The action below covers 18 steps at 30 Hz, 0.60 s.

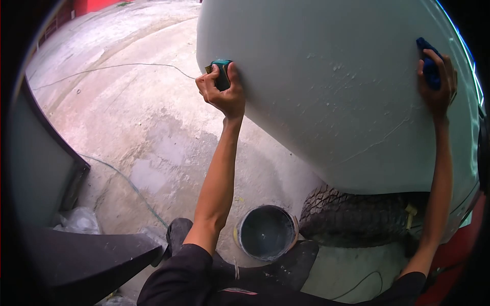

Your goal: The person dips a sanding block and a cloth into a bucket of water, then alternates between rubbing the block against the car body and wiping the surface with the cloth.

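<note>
A small teal-and-black sanding block (pixel 222 74) sits clamped against the left edge of the pale grey-white car body panel (pixel 326 86) — upright, partly hidden. A blue cloth (pixel 429 64) lies pressed flat on the panel's upper right — bunched. The panel's surface shows wet speckles and scratches.

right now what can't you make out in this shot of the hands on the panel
- Head view: the teal block in the left hand is mostly wrapped by fingers; its working face is hidden.
- The blue pad sits under the right hand; its full shape is covered.
- The pale panel runs off the top edge.
- The bucket contents are too dark to tell.
- The tyre is half hidden behind the panel.
</note>
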Tool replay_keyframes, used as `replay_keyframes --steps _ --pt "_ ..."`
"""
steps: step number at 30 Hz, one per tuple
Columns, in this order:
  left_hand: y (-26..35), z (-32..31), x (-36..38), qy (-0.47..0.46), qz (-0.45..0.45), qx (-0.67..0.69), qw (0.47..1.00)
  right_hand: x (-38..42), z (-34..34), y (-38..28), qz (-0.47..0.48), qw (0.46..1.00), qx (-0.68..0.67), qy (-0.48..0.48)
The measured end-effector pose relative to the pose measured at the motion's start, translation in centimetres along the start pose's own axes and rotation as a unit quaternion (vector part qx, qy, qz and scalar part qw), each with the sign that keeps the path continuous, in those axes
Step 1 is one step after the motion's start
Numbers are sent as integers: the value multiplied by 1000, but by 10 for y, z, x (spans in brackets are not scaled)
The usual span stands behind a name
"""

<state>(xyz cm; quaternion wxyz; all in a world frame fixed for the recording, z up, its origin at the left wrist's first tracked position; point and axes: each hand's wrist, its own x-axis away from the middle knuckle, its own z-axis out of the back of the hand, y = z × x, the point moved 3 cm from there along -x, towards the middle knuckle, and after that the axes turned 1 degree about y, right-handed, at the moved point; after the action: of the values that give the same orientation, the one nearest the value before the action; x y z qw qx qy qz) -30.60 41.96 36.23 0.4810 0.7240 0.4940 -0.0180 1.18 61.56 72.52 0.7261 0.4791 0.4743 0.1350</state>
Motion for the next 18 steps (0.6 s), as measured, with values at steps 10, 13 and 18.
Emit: replay_keyframes --steps 10,13,18 --pt "1 -21 -43 -11 -131 44 990 0 3 -1 -9 1000 -4 9" --pt "-30 -47 -92 17 -19 70 997 -6 4 -4 -9 1000 -6 6" --pt "26 -43 -79 -49 -27 99 993 -3 4 -6 -17 1000 -11 -4"
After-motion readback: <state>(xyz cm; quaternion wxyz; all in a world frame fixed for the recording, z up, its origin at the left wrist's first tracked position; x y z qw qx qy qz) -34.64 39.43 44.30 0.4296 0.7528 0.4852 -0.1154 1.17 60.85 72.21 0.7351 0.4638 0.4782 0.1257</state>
